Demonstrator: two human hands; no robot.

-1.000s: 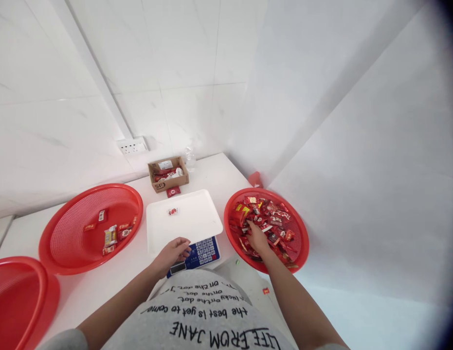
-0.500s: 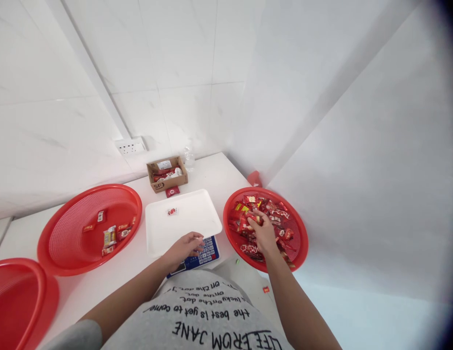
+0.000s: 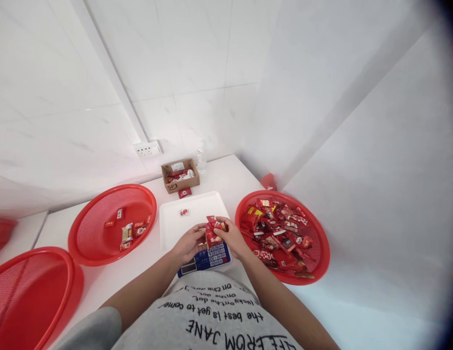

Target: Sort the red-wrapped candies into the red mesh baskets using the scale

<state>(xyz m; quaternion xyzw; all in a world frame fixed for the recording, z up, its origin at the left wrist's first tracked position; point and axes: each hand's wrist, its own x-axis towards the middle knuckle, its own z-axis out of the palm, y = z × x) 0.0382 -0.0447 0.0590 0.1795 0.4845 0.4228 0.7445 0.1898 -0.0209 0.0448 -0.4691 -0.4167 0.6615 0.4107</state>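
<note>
Both hands meet over the near edge of a white weighing scale. My right hand (image 3: 231, 236) grips red snack packets (image 3: 213, 234), with its thumb on top; how many is hard to tell. From the other side, my left hand (image 3: 191, 243) has its fingers closed on the same packets. Below them lies the scale's blue keypad (image 3: 208, 257). On the white scale tray (image 3: 170, 226) rests one small white-and-red packet (image 3: 184, 212). To the right, a red basket (image 3: 323, 243) holds many mostly red wrapped snacks (image 3: 280, 228).
A red basket (image 3: 78, 233) with several packets stands left of the scale, and another red basket (image 3: 65, 301) is nearer me. Behind the scale are a cardboard box (image 3: 184, 185) of packets, a red packet (image 3: 184, 192) and a clear plastic bottle (image 3: 201, 158). A wall socket (image 3: 148, 148) is above.
My right hand has left the right basket with red packets and come over the scale. My left hand has closed on them too. The view has shifted slightly left.
</note>
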